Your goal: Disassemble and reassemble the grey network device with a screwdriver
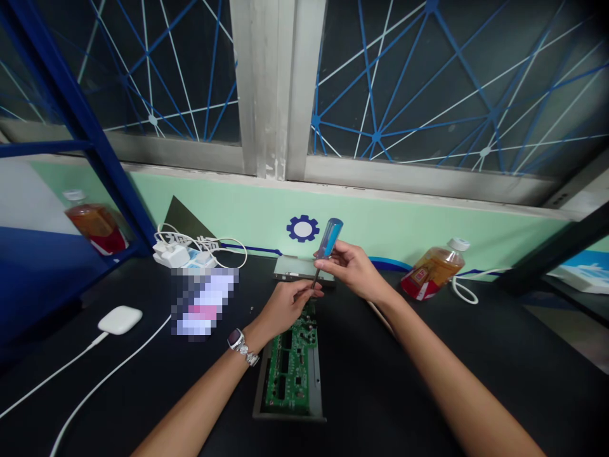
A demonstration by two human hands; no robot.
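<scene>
My right hand is closed round the blue handle of a screwdriver, which stands nearly upright, tilted slightly, above the far end of a green circuit board. The fingers of my left hand pinch low on the screwdriver's shaft, over the board's far end. That board lies in a grey metal frame on the black table. The screwdriver's tip is hidden behind my left fingers. A watch with a metal band is on my left wrist.
Behind my hands lies a flat silver metal box. A drink bottle stands at right, near a white cable. At left are a white charging case, a blurred-out bright object and white plugs with cables.
</scene>
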